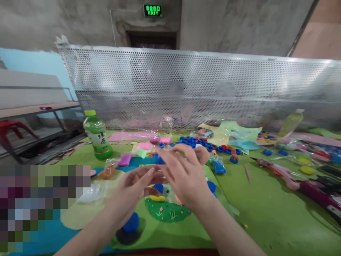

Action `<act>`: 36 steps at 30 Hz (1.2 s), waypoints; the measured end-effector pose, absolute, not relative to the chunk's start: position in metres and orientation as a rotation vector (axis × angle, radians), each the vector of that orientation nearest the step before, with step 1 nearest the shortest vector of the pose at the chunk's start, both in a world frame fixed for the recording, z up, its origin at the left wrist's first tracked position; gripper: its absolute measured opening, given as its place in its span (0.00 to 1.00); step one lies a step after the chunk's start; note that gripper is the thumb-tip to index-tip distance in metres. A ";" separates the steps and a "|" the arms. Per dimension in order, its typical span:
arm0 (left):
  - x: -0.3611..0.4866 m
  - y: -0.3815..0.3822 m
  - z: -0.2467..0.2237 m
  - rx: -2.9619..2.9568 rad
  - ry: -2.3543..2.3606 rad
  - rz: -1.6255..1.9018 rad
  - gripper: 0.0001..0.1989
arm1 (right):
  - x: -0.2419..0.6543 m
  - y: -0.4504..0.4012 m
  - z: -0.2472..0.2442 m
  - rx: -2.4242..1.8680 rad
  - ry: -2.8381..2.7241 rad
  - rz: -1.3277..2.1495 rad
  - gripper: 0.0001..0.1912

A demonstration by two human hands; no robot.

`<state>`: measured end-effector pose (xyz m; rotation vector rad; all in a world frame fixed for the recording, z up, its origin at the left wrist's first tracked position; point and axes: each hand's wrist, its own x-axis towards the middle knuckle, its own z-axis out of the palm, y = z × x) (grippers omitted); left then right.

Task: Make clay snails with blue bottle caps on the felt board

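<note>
My left hand (137,183) and my right hand (186,172) meet above a green craft sheet (170,238). Their fingers are curled and the fingertips come together; whatever is between them is hidden or too small to name. Below them on the sheet lies a dark green mound (170,213) dotted with small pink flowers and pale grass strokes. A yellow strip (157,198) sits at the mound's upper edge, near a blue round piece (159,188). Another blue round piece (131,223) stands by my left forearm. My right hand partly covers the sheet's upper part.
A green tea bottle (98,137) stands at the back left. Many blue rings (191,141) and clay packets (124,160) are scattered behind the sheet. To the right lie a pink stick (247,173) and a purple-handled tool (314,193). A perforated metal screen (149,74) closes the far side.
</note>
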<state>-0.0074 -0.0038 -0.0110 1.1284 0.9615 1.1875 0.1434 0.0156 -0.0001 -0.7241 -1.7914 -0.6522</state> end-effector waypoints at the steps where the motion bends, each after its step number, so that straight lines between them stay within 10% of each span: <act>1: -0.007 -0.004 -0.011 1.086 0.928 1.207 0.17 | 0.141 0.014 -0.002 -0.684 -1.805 -0.738 0.12; 26: -0.015 -0.003 -0.003 0.910 0.803 1.288 0.12 | 0.143 0.009 -0.004 -0.411 -1.862 -0.947 0.11; 36: -0.012 -0.003 -0.009 1.658 1.187 0.973 0.13 | 0.151 0.020 0.006 -0.855 -1.836 -0.261 0.04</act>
